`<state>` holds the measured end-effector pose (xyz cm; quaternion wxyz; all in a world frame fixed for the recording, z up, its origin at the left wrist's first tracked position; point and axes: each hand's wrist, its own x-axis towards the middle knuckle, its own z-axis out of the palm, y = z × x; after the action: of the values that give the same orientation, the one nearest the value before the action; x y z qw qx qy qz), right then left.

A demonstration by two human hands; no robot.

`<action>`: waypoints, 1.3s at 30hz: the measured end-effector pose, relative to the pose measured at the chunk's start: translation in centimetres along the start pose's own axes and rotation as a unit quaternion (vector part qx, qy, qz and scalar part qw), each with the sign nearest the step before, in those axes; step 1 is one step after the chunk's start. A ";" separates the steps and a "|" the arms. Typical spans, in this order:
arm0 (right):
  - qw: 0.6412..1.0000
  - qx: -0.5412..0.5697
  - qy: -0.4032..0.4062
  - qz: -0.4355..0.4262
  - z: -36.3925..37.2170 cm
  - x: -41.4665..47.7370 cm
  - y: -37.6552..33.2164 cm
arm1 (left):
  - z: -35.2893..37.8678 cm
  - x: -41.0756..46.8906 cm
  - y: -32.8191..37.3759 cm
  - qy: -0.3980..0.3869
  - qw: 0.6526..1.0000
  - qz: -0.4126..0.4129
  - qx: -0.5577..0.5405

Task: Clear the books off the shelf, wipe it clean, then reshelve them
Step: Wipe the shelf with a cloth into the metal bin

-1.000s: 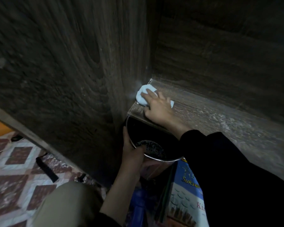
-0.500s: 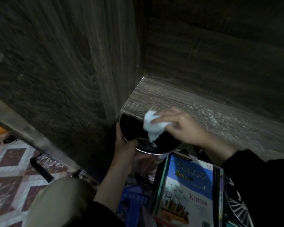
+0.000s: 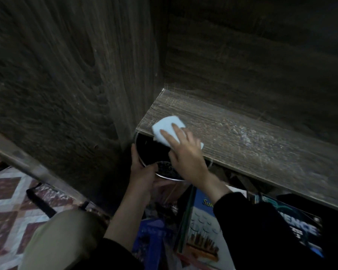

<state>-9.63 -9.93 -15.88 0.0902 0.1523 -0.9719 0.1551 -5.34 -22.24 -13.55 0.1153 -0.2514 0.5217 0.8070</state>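
Right hand (image 3: pixel 185 154) presses flat, fingers spread, on the white cloth (image 3: pixel 169 127) at the shelf's (image 3: pixel 261 145) near-left edge. Left hand (image 3: pixel 144 172) curls round a dark bowl (image 3: pixel 156 158), apparently catching dust. Best: sweep toward it, firm, overlapping strokes.

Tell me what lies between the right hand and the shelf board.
In the head view, a folded white cloth lies flat between the right hand and the shelf board, at the front left corner.

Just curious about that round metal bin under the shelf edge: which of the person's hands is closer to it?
Left. The left hand grips the bin's rim, holding it below the shelf edge. The right hand is just above it, pressing the white cloth onto the shelf.
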 end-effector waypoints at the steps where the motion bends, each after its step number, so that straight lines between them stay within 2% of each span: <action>1: 0.999 0.036 -0.006 -0.029 -0.2 -0.7 -0.1 | 0.0 -0.1 0.0 -0.005 1.000 0.000 -0.001; 3: 0.993 0.109 0.009 -0.049 -1.2 -1.9 0.7 | 0.0 -0.1 0.0 -0.008 1.000 0.000 -0.001; 5: 0.989 0.127 0.072 -0.003 -3.0 -2.8 2.7 | 0.0 -0.1 0.0 -0.005 1.000 -0.002 0.000; 8: 0.971 0.070 0.186 0.136 -5.8 -4.9 7.9 | 0.0 -0.1 -0.1 -0.010 1.000 -0.005 -0.003; 10: 0.938 0.037 0.229 0.256 -7.4 -6.7 11.1 | 0.1 -0.2 -0.1 -0.013 1.000 -0.004 -0.003; 12: 0.896 0.021 0.233 0.377 -7.8 -7.5 12.4 | 0.2 -0.2 -0.1 -0.014 1.000 0.000 -0.003; 14: 0.884 -0.023 0.186 0.429 -6.6 -7.1 11.4 | 0.4 -0.3 -0.2 -0.019 1.000 0.003 -0.001; 16: 0.902 -0.053 0.128 0.408 -4.7 -5.6 9.1 | 0.5 -0.2 -0.4 -0.021 1.000 0.001 0.005; 19: 0.941 -0.048 0.111 0.315 -2.8 -2.8 4.6 | 0.5 0.2 -0.7 -0.019 1.000 -0.007 0.014; 22: 0.970 -0.034 0.032 0.237 -1.0 -0.4 -0.1 | 0.7 0.4 -1.1 -0.009 1.000 -0.002 0.017; 23: 0.979 -0.029 0.029 0.201 -0.2 -0.1 -1.2 | 0.7 0.6 -1.2 -0.006 1.000 0.006 0.020; 24: 0.984 -0.031 0.050 0.165 0.3 -0.1 -2.1 | 0.7 0.7 -1.3 -0.004 1.000 0.014 0.022; 28: 0.995 0.062 0.018 0.071 -0.6 -1.8 -2.4 | 0.4 1.1 -1.5 -0.012 0.999 0.023 0.022; 30: 0.992 0.113 0.029 0.053 -2.4 -3.4 -1.3 | 0.5 1.1 -1.5 -0.025 0.999 0.019 0.018; 32: 0.988 0.116 0.083 0.067 -3.7 -5.4 1.2 | 0.8 0.8 -1.4 -0.024 1.000 0.010 0.015; 35: 0.966 0.071 0.182 0.168 -6.0 -9.0 7.0 | 0.8 0.8 -1.3 -0.028 1.000 0.000 0.012; 37: 0.934 0.028 0.243 0.260 -7.9 -11.8 11.2 | 0.6 0.9 -1.4 -0.032 0.999 -0.001 0.012; 39: 0.893 -0.003 0.270 0.361 -9.7 -14.5 14.7 | 0.5 0.9 -1.5 -0.036 0.999 0.003 0.013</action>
<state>0.40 10.46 -14.05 0.2874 -0.2570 -0.8987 0.2092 -5.59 -21.25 -15.03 0.1350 -0.2189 0.5282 0.8093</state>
